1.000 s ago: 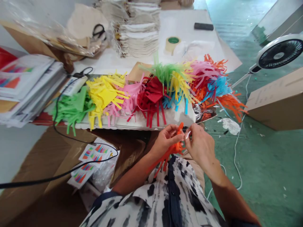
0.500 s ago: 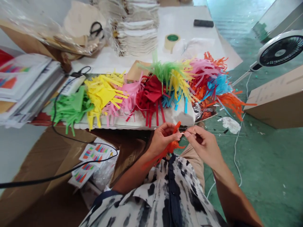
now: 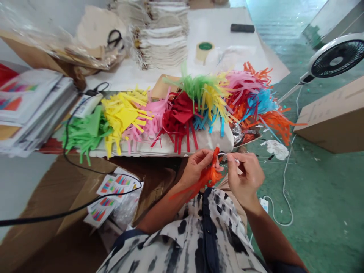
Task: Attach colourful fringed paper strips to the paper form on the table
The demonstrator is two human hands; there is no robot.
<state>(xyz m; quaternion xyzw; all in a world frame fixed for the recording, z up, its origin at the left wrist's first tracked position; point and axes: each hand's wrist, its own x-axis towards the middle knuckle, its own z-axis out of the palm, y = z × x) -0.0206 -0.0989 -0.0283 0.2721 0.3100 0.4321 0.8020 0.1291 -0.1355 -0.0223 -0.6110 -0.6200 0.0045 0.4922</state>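
My left hand [image 3: 199, 167] is closed on an orange paper tassel [image 3: 212, 174], whose fringe hangs over my wrist and lap. A twisted orange loop stands up at its top. My right hand [image 3: 246, 176] pinches a thin white string [image 3: 223, 154], which curves across to that loop; whether it passes through is too small to tell. Just beyond my hands, fringed paper lies along the table edge: green [image 3: 88, 131], yellow [image 3: 123, 115], pink [image 3: 152, 117], red [image 3: 182, 112] and a mixed heap [image 3: 253, 94] at the right.
On the white table [image 3: 222, 22] are a tape roll [image 3: 204, 53], a black bar [image 3: 242, 28], black-handled scissors [image 3: 115, 38] and stacked pale bundles [image 3: 163, 45]. A black cable [image 3: 71, 214] crosses at left. Right stand a fan [image 3: 335, 60] and a cardboard box [image 3: 332, 117]. Printed sheets [image 3: 113, 189] lie below.
My right hand has drawn slightly away to the right, and a curve of white string now shows between the hands. The tassel's loop stands more upright, and more of its orange fringe shows.
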